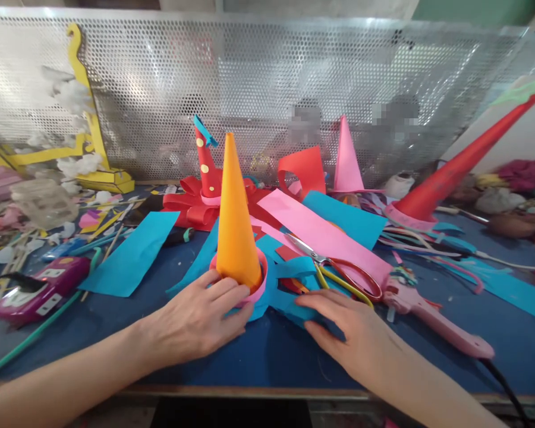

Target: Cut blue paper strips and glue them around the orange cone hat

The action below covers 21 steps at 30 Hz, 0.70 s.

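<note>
An orange paper cone (238, 226) stands upright inside a pink paper ring (262, 279), with blue paper strips (289, 300) spreading out beneath. My left hand (200, 318) is closed around the near left side of the ring, fingers against the cone's base. Between the thumb and fingers of my right hand (356, 333) lies the end of a blue strip. Just beyond that hand, scissors (325, 261) with red and yellow handles rest on pink paper (312, 229). A pink hot glue gun (437, 315) lies to the right.
Behind stand a dotted red cone (208, 169) and a pink cone (348, 160). A long red cone (463, 166) leans at right. Blue paper (131, 255) and a purple power strip (40, 291) lie left. A perforated metal screen (249, 77) closes off the back.
</note>
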Tool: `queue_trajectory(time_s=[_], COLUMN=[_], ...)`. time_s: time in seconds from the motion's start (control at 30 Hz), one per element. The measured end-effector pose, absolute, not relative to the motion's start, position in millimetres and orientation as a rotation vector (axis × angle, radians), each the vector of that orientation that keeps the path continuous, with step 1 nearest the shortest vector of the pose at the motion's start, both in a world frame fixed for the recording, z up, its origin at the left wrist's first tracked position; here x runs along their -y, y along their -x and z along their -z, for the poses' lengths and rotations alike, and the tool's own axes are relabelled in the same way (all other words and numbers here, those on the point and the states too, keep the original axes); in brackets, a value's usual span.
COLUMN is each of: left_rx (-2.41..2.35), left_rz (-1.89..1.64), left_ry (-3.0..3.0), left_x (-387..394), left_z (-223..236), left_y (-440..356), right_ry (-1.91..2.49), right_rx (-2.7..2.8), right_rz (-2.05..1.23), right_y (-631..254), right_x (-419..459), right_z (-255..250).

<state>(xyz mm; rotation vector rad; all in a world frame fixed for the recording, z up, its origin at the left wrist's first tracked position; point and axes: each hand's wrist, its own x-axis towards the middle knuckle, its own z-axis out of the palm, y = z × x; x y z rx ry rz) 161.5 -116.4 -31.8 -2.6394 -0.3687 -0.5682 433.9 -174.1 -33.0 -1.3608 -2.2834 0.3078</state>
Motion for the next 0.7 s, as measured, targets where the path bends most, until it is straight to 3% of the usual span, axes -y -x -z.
queue_trajectory(time_s=[0.23, 0.57, 0.7], left_rx=[0.32, 0.407, 0.935], left_rz=[0.64, 0.809, 1.068], left_ry=[2.696, 2.853, 2.86], left_x=[124.3, 122.0, 112.9], left_z=[30.5, 36.4, 28.3], left_y=[-157.8, -145.7, -134.3], right_ry=[1.342, 1.523, 1.395], right_rx=[2.238, 2.532, 2.508], right_rz=[-0.055, -0.216, -0.103], right_y=[-439.9, -430.2, -438.5], right_x=[163.0, 159.5, 157.2], right_z=[3.0, 21.1, 15.6])
